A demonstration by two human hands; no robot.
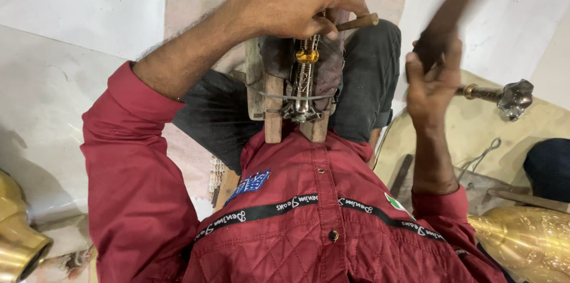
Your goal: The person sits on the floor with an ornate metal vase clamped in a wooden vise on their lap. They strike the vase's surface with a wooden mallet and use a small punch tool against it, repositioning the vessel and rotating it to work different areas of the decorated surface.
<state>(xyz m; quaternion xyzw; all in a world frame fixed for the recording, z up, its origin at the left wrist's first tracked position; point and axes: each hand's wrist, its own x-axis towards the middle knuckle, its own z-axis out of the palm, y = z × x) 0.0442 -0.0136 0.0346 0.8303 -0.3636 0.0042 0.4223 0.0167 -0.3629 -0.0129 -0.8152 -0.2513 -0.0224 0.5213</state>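
Here the left hand point(297, 4) clasps a wooden-handled tool point(356, 21) against the clamped metal stem point(304, 81); the right hand point(432, 84) clenches a blurred dark mallet point(448, 16).

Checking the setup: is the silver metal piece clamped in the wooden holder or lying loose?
Clamped: the silver metal piece sits between two wooden blocks, bound by a wire loop.
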